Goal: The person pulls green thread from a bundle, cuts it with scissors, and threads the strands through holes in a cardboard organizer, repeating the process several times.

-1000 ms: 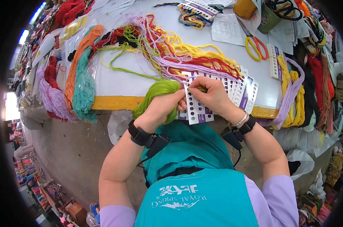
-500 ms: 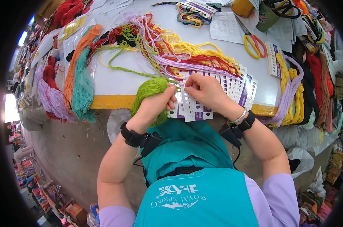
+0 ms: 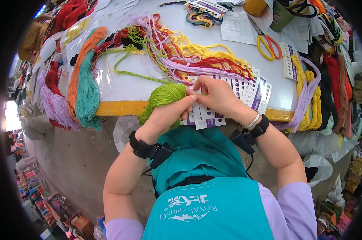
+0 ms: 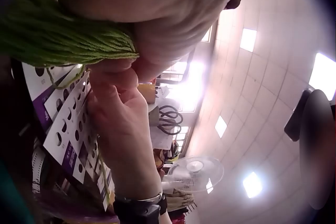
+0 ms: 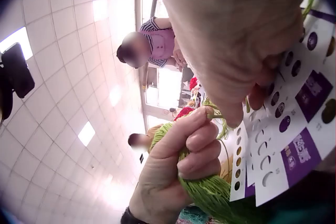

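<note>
Head view – left hand [image 3: 167, 114] curls its grip round the green skein [image 3: 161, 97] at the near edge of the surface [image 3: 121, 86] – right hand [image 3: 219, 96] pinching a green strand [image 3: 204, 94] over punched cards [image 3: 207, 117]

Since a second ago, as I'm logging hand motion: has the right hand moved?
Yes, a little: the right hand has shifted away from the table's yellow edge, up the punched cards towards the purple strands.
</note>
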